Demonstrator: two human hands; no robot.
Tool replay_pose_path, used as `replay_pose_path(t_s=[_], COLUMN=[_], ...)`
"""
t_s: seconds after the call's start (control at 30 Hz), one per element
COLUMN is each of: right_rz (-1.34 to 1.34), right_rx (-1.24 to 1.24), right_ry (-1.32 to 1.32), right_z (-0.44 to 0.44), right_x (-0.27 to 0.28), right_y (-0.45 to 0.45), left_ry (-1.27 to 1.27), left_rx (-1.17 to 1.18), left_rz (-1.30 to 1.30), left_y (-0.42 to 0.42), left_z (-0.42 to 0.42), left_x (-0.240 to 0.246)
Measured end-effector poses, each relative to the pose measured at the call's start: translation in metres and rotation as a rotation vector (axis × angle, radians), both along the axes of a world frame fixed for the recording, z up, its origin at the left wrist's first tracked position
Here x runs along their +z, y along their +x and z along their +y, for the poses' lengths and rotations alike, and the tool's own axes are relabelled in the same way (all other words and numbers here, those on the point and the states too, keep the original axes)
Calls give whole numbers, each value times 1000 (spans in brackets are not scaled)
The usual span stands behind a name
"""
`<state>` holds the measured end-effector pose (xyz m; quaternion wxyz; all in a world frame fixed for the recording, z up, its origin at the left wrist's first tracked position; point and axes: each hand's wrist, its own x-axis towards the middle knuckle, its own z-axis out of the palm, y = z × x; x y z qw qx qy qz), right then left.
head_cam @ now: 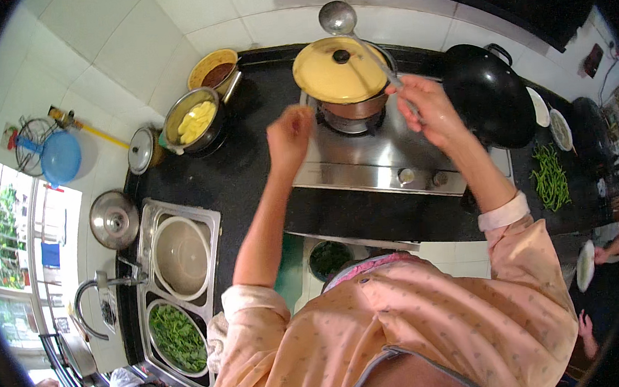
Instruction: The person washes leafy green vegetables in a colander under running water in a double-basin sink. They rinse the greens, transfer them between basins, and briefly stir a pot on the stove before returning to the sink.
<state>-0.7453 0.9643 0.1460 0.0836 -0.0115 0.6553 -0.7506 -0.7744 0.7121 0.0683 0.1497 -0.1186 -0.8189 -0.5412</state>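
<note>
My right hand (pixel 427 107) grips the handle of a metal ladle (pixel 337 17) above the stove. The ladle's bowl points away from me, in front of the tiled wall, and its handle crosses over a yellow lid (pixel 327 77) with a black knob. This lid covers a pot (pixel 354 108) on the left burner of the steel gas stove (pixel 373 175). Left of the pot, my left hand (pixel 291 135) is raised with its fingers curled in. Nothing shows in it, and it is slightly blurred.
A black wok (pixel 490 97) stands at right, beside green beans (pixel 550 177). At left are a pan of sliced yellow food (pixel 195 123) and a double sink (pixel 213 223) with a basin (pixel 182 258) and leafy greens (pixel 176 337). Another person's hand (pixel 611 249) holds a plate (pixel 585 266).
</note>
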Motion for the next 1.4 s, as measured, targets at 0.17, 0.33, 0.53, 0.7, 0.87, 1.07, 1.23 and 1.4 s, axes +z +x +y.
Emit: replay_pose_path(t_s=[0.17,0.33,0.53,0.7,0.87,1.07,1.23,1.4], right_rz=[32,40,283,801,1198,1364,1075,608], right_rx=[-146,-198,-148,-12,164,249,532,622], right_ry=[279,480,887,1518,1772,1934,1984,1975], right_z=[72,116,142,109,77,56,36,42], right_x=[22,20,-4,-19,-43,-74,-53,-30], right_y=[-24,-43,-79,-103,-146,-161,-154,-157], left_ry=[-412,-765,-741,-463,-313,-283,-203,-182], left_rx=[109,-123,166,481,582,650,613,612], left_rz=[218,-49,-31,-11,-44,-154,-259,-318], left_y=[-106,-160,-167,-127,-66,7,36,58], left_z=[44,85,70,-34,-100,-107,-97,-89], left_x=[35,32,44,74,39,6,-19,-29])
